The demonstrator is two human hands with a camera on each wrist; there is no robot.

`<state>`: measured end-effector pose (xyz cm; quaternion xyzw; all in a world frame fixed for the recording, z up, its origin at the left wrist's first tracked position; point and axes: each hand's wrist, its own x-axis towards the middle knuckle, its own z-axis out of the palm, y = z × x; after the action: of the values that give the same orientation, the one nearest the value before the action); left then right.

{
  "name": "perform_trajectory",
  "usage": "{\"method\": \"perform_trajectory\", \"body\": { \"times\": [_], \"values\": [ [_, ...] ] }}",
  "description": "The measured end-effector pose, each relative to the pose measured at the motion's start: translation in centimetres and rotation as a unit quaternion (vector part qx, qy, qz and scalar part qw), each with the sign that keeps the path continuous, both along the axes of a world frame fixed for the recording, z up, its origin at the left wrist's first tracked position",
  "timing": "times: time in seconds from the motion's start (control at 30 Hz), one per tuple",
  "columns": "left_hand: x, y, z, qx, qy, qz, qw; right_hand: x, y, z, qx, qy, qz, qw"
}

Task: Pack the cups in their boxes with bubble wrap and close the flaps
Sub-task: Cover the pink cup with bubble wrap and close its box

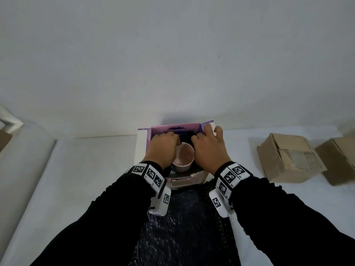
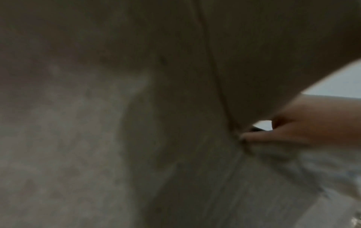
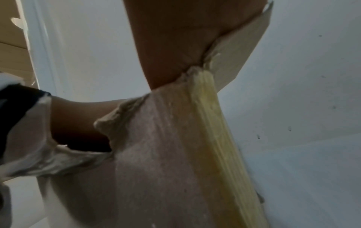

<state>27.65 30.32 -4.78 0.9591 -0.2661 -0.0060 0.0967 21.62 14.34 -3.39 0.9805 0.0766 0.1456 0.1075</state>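
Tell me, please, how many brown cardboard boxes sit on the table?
2: one brown box right of the purple box, another at the right edge, partly cut off; more may lie outside view.

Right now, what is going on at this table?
A person is packing a pale pink ceramic cup into an open purple cardboard box. Both hands are inside the box: the left hand and the right hand work at dark bubble wrap behind the cup. More of the wrap trails toward the person. The flaps are open. Two brown cardboard boxes sit to the right.
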Motion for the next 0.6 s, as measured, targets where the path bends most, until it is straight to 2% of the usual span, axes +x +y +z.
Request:
{"method": "perform_trajectory", "body": {
  "times": [0.13, 0.27, 0.3, 0.43, 0.5, 0.6],
  "values": [
    [-0.3, -0.1, -0.2, -0.027, 0.009, 0.005, 1.0, 0.0, -0.1, 0.0, -0.007, 0.036, 0.005, 0.999],
    [0.1, 0.0, -0.6, 0.073, 0.039, -0.004, 0.997, 0.2, -0.3, 0.0, 0.019, 0.054, 0.007, 0.998],
    [0.1, 0.0, -0.6, 0.076, 0.045, -0.006, 0.996, 0.0, -0.4, 0.2, 0.029, 0.058, 0.01, 0.998],
    [-0.8, 0.5, 0.3, 0.023, 0.026, -0.005, 0.999, -1.5, -0.8, 1.8, 0.076, 0.024, -0.001, 0.997],
    [-1.8, 1.0, 1.1, -0.01, 0.014, -0.003, 1.0, -2.6, -1.0, 2.7, 0.137, -0.013, 0.018, 0.99],
    [-4.2, 2.1, 2.6, -0.063, -0.011, 0.007, 0.998, -5.0, -1.1, 3.2, 0.248, -0.024, 0.084, 0.965]
  ]
}}
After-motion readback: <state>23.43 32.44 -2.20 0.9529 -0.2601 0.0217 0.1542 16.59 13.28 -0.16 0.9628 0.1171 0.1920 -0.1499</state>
